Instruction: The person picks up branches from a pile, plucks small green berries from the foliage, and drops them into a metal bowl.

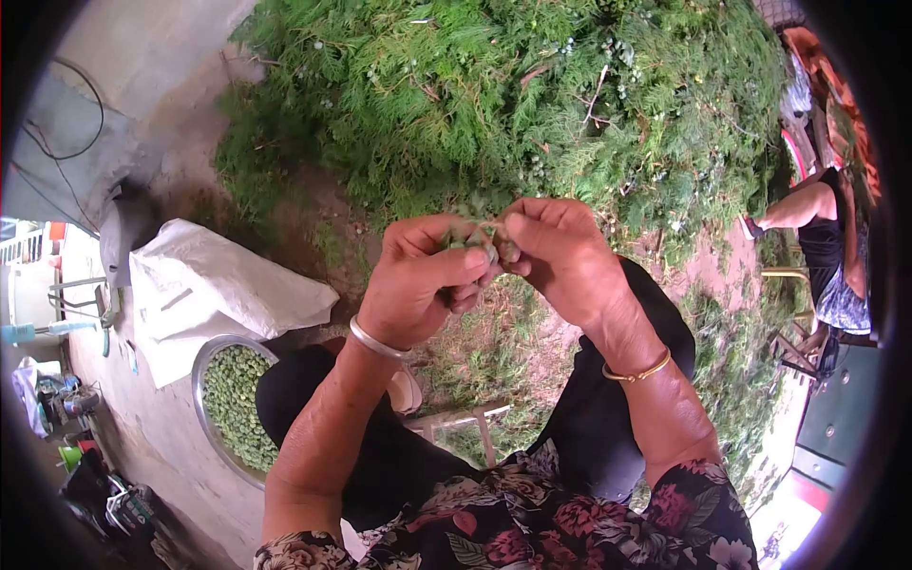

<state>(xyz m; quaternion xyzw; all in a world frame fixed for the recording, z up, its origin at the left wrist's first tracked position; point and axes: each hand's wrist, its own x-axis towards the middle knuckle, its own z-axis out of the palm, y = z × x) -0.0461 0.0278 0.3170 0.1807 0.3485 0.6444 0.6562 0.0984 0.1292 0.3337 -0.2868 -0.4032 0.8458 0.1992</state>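
Note:
My left hand [418, 275], with a silver bangle at the wrist, is closed around a small bunch of green conifer cones [483, 243]. Close against it, my right hand [560, 252], wearing a gold bangle, pinches the same bunch between thumb and fingers. The fingers hide most of the bunch. Just beyond both hands rises a big heap of cut conifer branches [494, 104], some bearing pale bluish cones. By my left knee stands a round metal basin [199, 373] filled with green cones [236, 404].
A white sack [228, 280] lies on the floor to the left, beside the basin. Below my hands is a wooden stool or frame [461, 418] between my knees. Another person [822, 214] sits at the far right. Loose greenery [484, 356] litters the ground.

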